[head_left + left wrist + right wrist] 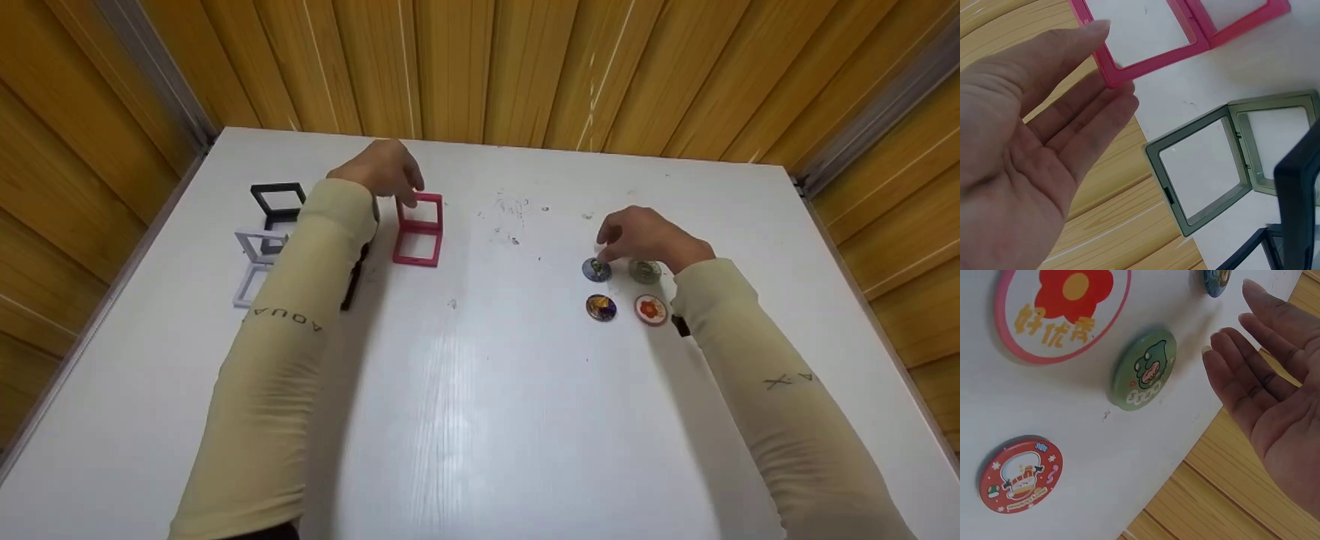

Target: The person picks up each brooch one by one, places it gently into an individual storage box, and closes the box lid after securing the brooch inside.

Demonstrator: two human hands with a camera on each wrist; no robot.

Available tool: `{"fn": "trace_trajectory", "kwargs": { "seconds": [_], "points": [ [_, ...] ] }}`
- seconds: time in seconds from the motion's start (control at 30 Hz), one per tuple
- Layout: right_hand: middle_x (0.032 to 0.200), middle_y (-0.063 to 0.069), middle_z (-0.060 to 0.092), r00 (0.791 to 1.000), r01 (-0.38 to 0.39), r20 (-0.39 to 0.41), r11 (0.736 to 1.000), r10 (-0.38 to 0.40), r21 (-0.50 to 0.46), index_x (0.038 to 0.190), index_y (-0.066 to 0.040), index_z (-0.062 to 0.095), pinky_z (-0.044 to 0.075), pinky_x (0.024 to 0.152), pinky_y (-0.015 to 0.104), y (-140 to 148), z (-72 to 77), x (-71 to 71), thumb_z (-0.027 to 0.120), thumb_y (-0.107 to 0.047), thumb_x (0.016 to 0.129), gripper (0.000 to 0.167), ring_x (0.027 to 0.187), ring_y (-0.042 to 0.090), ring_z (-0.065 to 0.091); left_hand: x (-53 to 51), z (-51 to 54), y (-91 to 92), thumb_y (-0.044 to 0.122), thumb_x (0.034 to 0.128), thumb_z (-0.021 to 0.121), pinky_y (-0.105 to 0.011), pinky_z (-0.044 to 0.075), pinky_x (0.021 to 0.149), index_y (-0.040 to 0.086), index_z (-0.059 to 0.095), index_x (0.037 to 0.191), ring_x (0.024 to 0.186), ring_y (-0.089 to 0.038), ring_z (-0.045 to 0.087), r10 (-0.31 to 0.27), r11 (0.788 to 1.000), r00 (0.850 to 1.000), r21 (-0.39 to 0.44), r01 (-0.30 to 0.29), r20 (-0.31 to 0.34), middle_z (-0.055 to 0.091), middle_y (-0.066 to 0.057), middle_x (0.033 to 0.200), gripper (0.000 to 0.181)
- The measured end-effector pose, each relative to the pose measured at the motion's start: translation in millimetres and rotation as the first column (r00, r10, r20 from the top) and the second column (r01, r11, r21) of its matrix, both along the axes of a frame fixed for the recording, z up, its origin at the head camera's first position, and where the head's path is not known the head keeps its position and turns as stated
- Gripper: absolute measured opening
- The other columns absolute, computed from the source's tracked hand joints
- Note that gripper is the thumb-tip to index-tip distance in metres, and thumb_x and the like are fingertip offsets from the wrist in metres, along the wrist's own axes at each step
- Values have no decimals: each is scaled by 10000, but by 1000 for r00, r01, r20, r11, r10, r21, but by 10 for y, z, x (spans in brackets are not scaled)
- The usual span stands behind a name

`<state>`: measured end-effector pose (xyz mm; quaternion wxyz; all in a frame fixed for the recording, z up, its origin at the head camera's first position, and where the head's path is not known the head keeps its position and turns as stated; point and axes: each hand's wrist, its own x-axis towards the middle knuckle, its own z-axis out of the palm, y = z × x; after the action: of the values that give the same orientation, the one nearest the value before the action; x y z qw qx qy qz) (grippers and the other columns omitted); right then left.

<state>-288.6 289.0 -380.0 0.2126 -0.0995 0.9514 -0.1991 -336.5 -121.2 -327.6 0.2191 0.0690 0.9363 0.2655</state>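
Frame [418,227], pink and unfolded, is sitting on the desk [480,412] with my left hand [382,169] pinching its far edge; it is looking light and stiff, likely safest held by the rim. Blue badge [597,270], probably slippery on its glossy face, is lying just by my right hand [645,234], whose loosely curving fingers are gripping nothing.

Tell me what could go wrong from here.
The pink hinged frame might slip or fold, since the left hand holds it by one edge only.
The right hand, close to the blue badge, might nudge the green badge beside it.
The left sleeve could knock the white hinged frame, which it partly hides in the head view.
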Motion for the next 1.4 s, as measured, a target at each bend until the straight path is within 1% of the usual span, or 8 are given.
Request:
{"fn": "trace_trajectory", "kwargs": {
  "seconds": [0.1, 0.37, 0.57, 0.7, 0.87, 1.0, 1.23, 1.4],
  "points": [
    [1206, 190, 665, 1000, 4, 12, 1000, -4, -27, 1252, -13, 701, 501, 984, 527, -11, -50, 11, 778, -177, 978, 329, 1086, 354, 584, 9, -21, -3, 110, 965, 799, -523, 522, 1044, 116, 764, 1281, 1190, -297, 620, -5, 1000, 1000, 4, 5, -13, 699, -97, 1281, 318],
    [1191, 171, 663, 998, 47, 49, 995, -43, -88, 1268, -11, 683, 498, 947, 482, -12, -177, 42, 789, -255, 984, 390, 1036, 321, 585, 39, -63, -26, 64, 973, 775, -524, 510, 1061, 84, 764, 1256, 1165, -306, 622, -15, 999, 1000, 33, 16, -23, 715, -107, 1212, 284],
    [1146, 153, 683, 997, 66, 52, 988, -59, -139, 1196, -16, 700, 485, 902, 426, 21, -251, 60, 799, -209, 977, 308, 1003, 290, 579, 51, -90, -22, 80, 979, 776, -509, 519, 1053, 80, 760, 1261, 1147, -299, 623, -18, 998, 999, 57, 20, -38, 713, -105, 1208, 282],
    [1119, 137, 689, 997, 63, 54, 988, -55, -143, 1151, -25, 704, 484, 856, 388, 47, -268, 60, 800, -189, 974, 260, 971, 269, 579, 58, -97, -27, 86, 977, 782, -492, 528, 1042, 82, 764, 1256, 1137, -294, 627, -22, 998, 998, 59, 25, -51, 716, -103, 1201, 280],
    [1068, 129, 684, 998, 49, 46, 987, -43, -150, 1113, -21, 701, 482, 809, 362, 74, -257, 67, 817, -190, 956, 258, 932, 258, 579, 59, -118, -20, 77, 971, 788, -483, 548, 1018, 75, 771, 1245, 1111, -291, 645, -36, 996, 996, 73, 41, -76, 722, -106, 1192, 275],
    [1064, 125, 677, 998, 55, 50, 988, -49, -144, 1101, -31, 701, 477, 817, 366, 82, -245, 84, 820, -196, 956, 250, 941, 265, 575, 57, -142, -19, 54, 971, 778, -483, 556, 1010, 67, 775, 1242, 1082, -293, 652, -43, 995, 995, 87, 50, -85, 721, -113, 1177, 271],
    [1101, 130, 675, 995, 88, 61, 984, -79, -158, 1114, -45, 702, 477, 822, 365, 127, -264, 92, 780, -194, 991, 208, 970, 270, 571, 85, -113, -13, 16, 984, 744, -485, 557, 1008, 57, 782, 1235, 1069, -298, 649, -58, 993, 994, 99, 68, -97, 718, -129, 1177, 257],
    [1103, 123, 673, 994, 103, 62, 980, -94, -170, 1124, -46, 711, 473, 831, 360, 143, -261, 106, 760, -204, 1007, 203, 982, 269, 556, 81, -125, -8, -25, 983, 725, -458, 556, 1005, 56, 781, 1238, 1069, -286, 641, -67, 993, 992, 92, 77, -104, 719, -124, 1174, 273]
  ]
}}
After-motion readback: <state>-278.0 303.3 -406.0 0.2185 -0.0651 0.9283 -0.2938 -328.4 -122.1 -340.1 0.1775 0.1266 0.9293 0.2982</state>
